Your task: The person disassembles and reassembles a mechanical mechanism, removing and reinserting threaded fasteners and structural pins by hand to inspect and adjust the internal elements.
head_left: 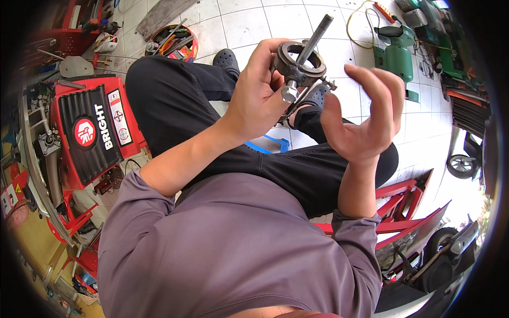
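Observation:
My left hand (pixel 253 103) grips a dark metal ring fitting (pixel 287 65), holding it up in front of my knees. A long threaded rod (pixel 317 37) slants up through the ring's opening. On the near side of the ring sits a shiny hex-head bolt (pixel 289 92); thinner metal parts hang below it, partly hidden by my fingers. To the right of the fitting, my right hand (pixel 366 116) is raised palm up. Its fingers are curved and apart from the thumb, with nothing between them.
A red and black tool cabinet (pixel 87 130) stands at my left. Beyond my knee is a round tub of tools (pixel 175 42) on the tiled floor (pixel 238 26). A green machine (pixel 398 53) stands far right. Red metal framing (pixel 395 196) lies by my right elbow.

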Tool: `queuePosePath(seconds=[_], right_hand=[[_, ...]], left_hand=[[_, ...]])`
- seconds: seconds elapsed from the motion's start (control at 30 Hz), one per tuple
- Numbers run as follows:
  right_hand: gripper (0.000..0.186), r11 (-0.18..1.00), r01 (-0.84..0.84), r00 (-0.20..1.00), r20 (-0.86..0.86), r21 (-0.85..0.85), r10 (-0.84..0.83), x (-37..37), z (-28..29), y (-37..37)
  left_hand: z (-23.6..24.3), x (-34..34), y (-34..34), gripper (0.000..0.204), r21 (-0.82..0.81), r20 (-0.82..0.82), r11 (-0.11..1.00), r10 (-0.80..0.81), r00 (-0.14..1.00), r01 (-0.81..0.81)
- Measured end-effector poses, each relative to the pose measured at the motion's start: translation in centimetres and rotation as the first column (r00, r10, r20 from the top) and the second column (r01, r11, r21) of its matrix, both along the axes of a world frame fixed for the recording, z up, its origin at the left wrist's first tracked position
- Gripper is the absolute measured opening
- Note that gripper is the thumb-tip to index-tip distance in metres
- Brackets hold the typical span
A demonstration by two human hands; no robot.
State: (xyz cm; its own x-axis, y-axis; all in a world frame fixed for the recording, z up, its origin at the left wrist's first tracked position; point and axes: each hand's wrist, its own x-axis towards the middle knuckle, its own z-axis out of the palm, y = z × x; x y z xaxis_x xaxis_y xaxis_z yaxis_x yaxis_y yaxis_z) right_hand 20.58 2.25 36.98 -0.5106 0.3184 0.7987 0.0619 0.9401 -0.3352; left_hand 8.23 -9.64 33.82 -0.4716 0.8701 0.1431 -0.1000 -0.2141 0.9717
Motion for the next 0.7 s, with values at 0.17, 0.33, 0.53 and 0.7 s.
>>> queuePosePath(seconds=[0.17, 0.33, 0.53, 0.7], right_hand=[[0.047, 0.956, 0.128, 0.992, 0.039, -0.264, -0.122, 0.3, 0.2, -0.3], [0.041, 0.952, -0.006, 0.998, 0.058, -0.305, 0.024, 0.8, 1.4, -0.1], [0.029, 0.907, 0.039, 0.974, -0.187, -0.418, -0.128, 2.0, 0.7, 1.3], [0.029, 0.985, -0.157, 0.986, -0.060, -0.077, 0.152, 1.3, 0.3, 0.7]], left_hand=[[-0.7, 0.3, 0.1, 0.038, 0.022, -0.136, 0.999, 0.036, 0.990, -0.033], [-0.6, 0.5, 0.1, 0.036, 0.002, -0.130, 1.000, 0.031, 0.991, -0.031], [-1.1, 0.0, -0.1, 0.047, -0.031, -0.206, 0.998, -0.052, 0.977, 0.047], [-0.5, 0.0, 0.0, 0.039, -0.052, 0.000, 0.998, -0.041, 0.999, 0.041]])
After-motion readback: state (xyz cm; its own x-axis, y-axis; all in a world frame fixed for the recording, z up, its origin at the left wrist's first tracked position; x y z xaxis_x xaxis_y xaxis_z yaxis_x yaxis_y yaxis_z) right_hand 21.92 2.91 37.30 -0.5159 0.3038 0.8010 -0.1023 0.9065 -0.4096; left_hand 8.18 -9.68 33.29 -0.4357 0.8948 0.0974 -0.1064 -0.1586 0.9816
